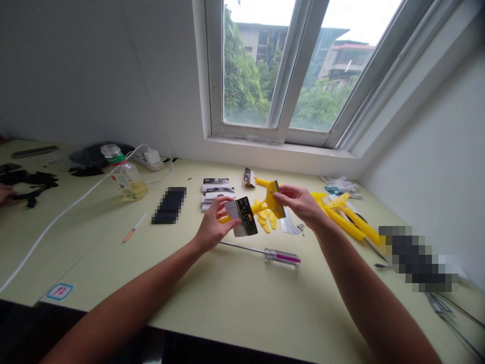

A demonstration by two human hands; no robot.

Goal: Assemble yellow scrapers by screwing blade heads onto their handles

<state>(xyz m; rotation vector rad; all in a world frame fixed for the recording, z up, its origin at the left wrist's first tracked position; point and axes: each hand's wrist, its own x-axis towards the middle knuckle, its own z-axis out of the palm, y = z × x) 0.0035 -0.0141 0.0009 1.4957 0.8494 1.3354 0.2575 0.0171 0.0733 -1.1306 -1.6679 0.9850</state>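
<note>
Pale counter, w/ yellow scraper held above it, R hand grip clamped on its head. Clear-hdl screwdriver lies nearer the person; L hand grip clamped on blk/wht card at scraper's hdl. Tiny metal bits nr R hand, on counter.

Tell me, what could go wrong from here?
The right hand grips the head of the yellow scraper; if its grey edge is sharp, a slip might nick the fingers. The card in the left hand could bend if squeezed too hard. The small metal bits lie loose nearby and might get scattered by a stray knock.
</note>
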